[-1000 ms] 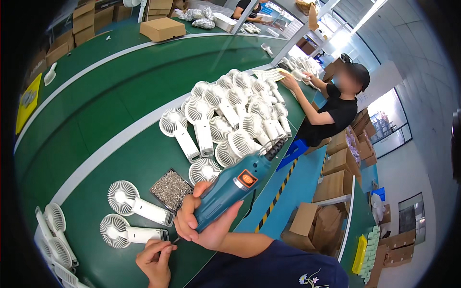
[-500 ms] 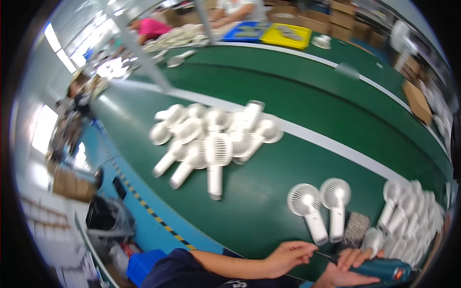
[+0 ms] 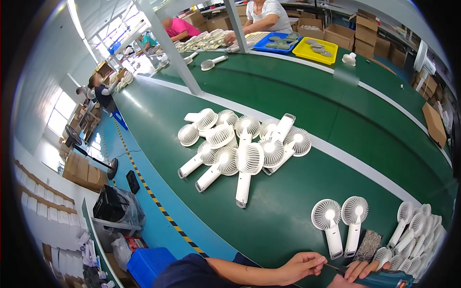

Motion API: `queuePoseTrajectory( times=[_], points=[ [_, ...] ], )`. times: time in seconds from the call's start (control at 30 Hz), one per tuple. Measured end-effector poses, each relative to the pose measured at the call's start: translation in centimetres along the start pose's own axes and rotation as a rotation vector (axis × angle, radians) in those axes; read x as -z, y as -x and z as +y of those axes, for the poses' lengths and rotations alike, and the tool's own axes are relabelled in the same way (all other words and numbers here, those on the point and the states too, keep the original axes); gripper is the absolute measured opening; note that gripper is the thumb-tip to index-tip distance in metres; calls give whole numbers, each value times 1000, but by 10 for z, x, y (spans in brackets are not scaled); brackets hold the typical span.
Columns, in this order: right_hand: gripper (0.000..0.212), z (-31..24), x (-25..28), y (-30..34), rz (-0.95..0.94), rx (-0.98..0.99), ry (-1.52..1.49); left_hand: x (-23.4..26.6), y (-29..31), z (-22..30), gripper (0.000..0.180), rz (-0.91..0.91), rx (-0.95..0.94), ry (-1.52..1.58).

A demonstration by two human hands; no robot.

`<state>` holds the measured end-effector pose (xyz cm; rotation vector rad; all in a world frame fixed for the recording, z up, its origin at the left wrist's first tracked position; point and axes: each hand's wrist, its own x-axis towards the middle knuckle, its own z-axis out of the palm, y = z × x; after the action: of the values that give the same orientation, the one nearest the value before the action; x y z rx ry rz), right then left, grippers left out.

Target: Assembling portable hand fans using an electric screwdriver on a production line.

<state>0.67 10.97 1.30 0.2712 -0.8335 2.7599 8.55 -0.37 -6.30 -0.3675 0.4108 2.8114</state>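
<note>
At the near edge of the green bench, my right hand (image 3: 359, 271) wraps round a teal electric screwdriver (image 3: 393, 278). Its thin bit (image 3: 332, 267) points left, toward my left hand (image 3: 303, 267). The thumb and fingertips of my left hand are pressed together at the bit's tip; anything between them is too small to make out. Just beyond my hands lie two white handheld fans (image 3: 328, 225), (image 3: 354, 222) side by side, handles toward me. Right of them is a speckled grey-brown patch (image 3: 369, 244), possibly small screws.
A loose heap of white handheld fans (image 3: 249, 158) covers the bench's middle. More fans (image 3: 417, 230) stand in packed rows at the right. Across the bench are a blue tray (image 3: 274, 43), a yellow tray (image 3: 314, 51) and co-workers. A metal post (image 3: 175, 53) rises from the bench.
The whole view has swung, so the bench and fans sit further right and lower in the picture, now sharper. Both hands keep their pose at the screwdriver and its tip.
</note>
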Motion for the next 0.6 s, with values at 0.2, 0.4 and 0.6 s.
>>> queuePoseTrajectory(
  times=[0.2,0.4,0.6],
  points=[
    [81,2,-3,1,44,69,-5,-9,0,5,25,104,30,-42],
    [80,-2,1,6,86,64,-9,-11,0,-7,27,69,36,7],
    [78,-12,10,12,57,99,-38,-10,5,-21,23,160,32,27]
  ],
)
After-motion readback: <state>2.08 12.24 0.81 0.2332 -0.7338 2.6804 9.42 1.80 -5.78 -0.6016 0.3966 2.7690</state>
